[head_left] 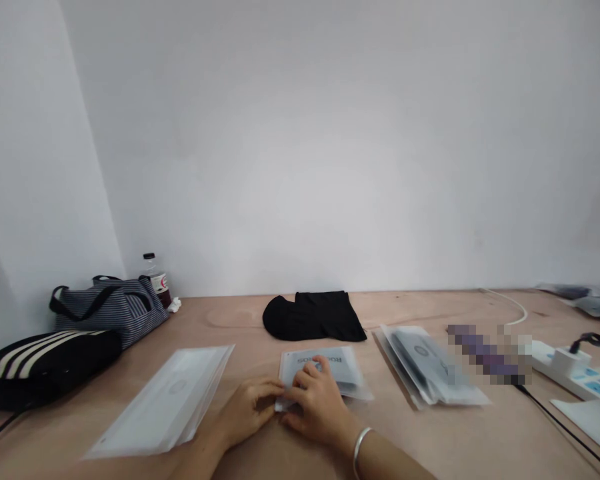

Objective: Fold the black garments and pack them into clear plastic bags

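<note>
A frosted plastic bag [347, 373] with a grey item and printed letters inside lies flat in front of me, its lettering upside down. My left hand [250, 407] pinches the bag's near left corner between thumb and fingers. Beside it, my right hand [317, 400], with a silver bangle on the wrist, rests over the bag's left part and grips its near edge, the fingertips of both hands almost touching. To the left is a stack of flat frosted bags [165, 403]. Filled frosted bags [425, 367] lie in a pile to the right.
Black folded cloth [315, 317] lies by the wall. At left are a striped bag [130, 307], a black bag [55, 367] and a bottle [157, 280]. A power strip [580, 373], cables and a pixelated object [487, 357] are on the table [215, 323] at right.
</note>
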